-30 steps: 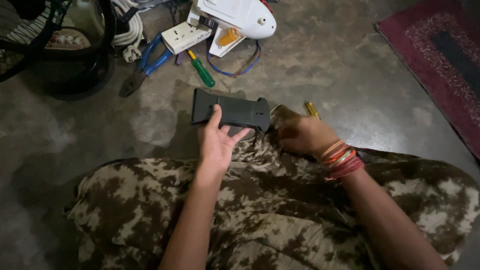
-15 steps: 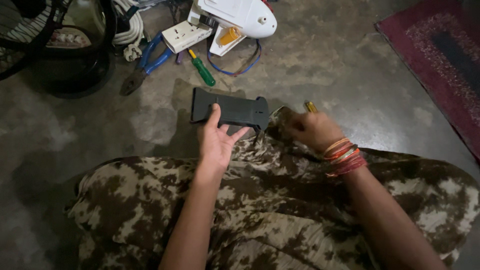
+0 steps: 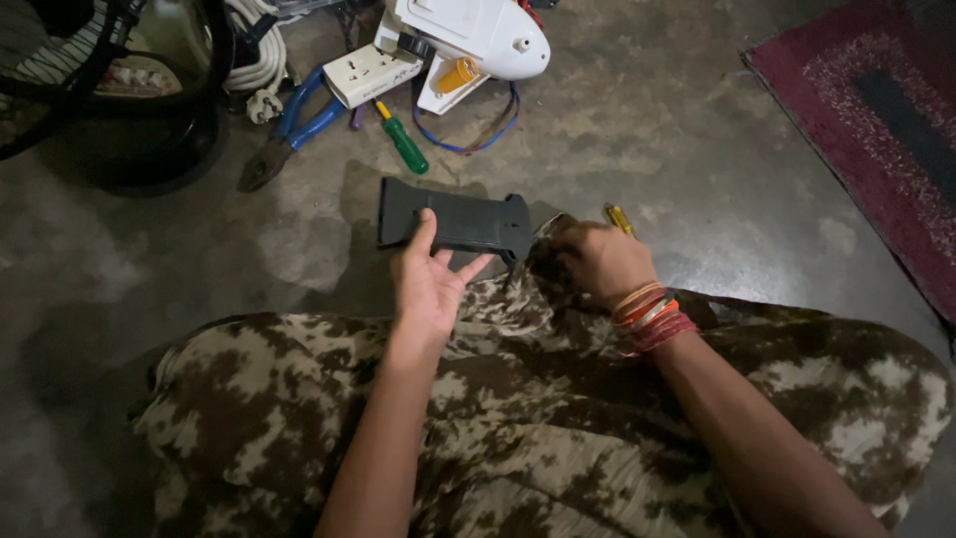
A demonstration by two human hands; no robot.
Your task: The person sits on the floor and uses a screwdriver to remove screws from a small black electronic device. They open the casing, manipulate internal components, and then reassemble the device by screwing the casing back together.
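Observation:
I sit on a grey concrete floor with my lap in camouflage-patterned cloth. My left hand (image 3: 430,281) holds a flat dark grey plastic part (image 3: 456,221) from underneath, thumb on its near edge, level above the floor. My right hand (image 3: 597,261), with coloured bangles on the wrist, is closed around a screwdriver with a yellow handle (image 3: 619,218). Its tip sits at the right end of the plastic part, and the shaft is hidden by my fingers.
On the floor ahead lie a green-handled screwdriver (image 3: 402,145), blue-handled pliers (image 3: 287,132), a white socket block (image 3: 370,73), a white appliance body (image 3: 476,38) with a blue wire, and a black fan guard (image 3: 119,110) at left. A red rug (image 3: 876,120) lies at right.
My right hand has shifted slightly left toward the end of the plastic part. My left hand keeps its hold almost unmoved.

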